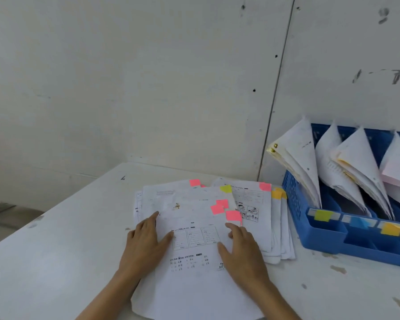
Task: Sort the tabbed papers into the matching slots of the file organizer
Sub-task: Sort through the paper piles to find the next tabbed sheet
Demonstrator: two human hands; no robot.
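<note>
Papers [194, 227] pinned flat on worktop [56, 239] by left hand [146, 239] and right hand [240, 245], fingers spread, nothing gripped, likely so tabs [219, 206] can be matched to file organizer [328, 239] slots.

We see matt white paper sheets [194, 227] with pink sticky tabs [233, 215] on a scuffed, matt white counter [56, 250], and a blue plastic organizer [328, 236] with a perforated side.

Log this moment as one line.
left hand: flat on paper pile | right hand: flat on pile | blue organizer: right of pile, papers in slots
</note>
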